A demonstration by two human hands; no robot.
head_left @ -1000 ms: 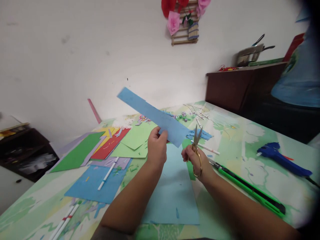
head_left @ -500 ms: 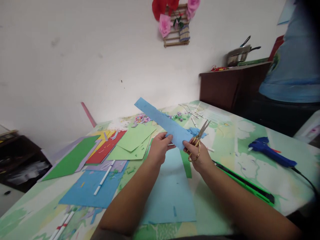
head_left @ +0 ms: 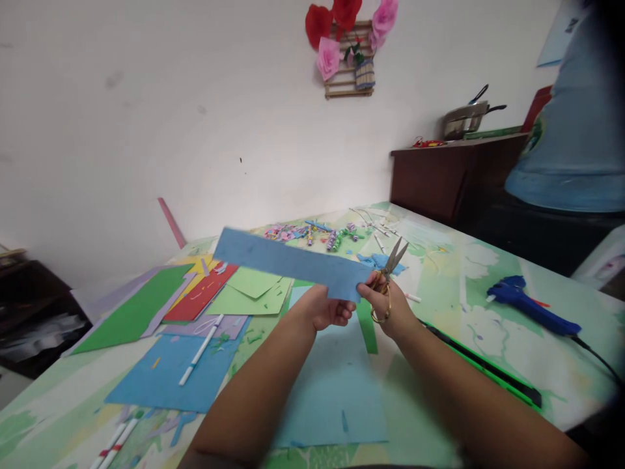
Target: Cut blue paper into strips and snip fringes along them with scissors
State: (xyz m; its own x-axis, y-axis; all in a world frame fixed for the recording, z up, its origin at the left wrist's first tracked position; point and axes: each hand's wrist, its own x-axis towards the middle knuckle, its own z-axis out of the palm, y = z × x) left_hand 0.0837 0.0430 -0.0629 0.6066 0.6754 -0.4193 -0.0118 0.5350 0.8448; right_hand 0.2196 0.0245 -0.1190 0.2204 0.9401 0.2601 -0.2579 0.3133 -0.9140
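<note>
My right hand has its fingers through the gold handles of small scissors, blades pointing up and away, and its thumb and finger also pinch the right end of a long blue paper strip. The strip is held almost level above the table and reaches out to the left. My left hand sits just under the strip's right part, fingers curled, its upper side hidden behind the paper. A light blue sheet lies flat on the table below both hands.
Coloured paper sheets and white pens lie left of my hands. A green utility knife and a blue glue gun lie on the right. Small paper rolls are scattered at the far edge. A person in a blue shirt stands at right.
The strip has swung from pointing up and away to nearly level, its free end now to the left. My right hand has come over and pinched its end while my left hand slid beneath.
</note>
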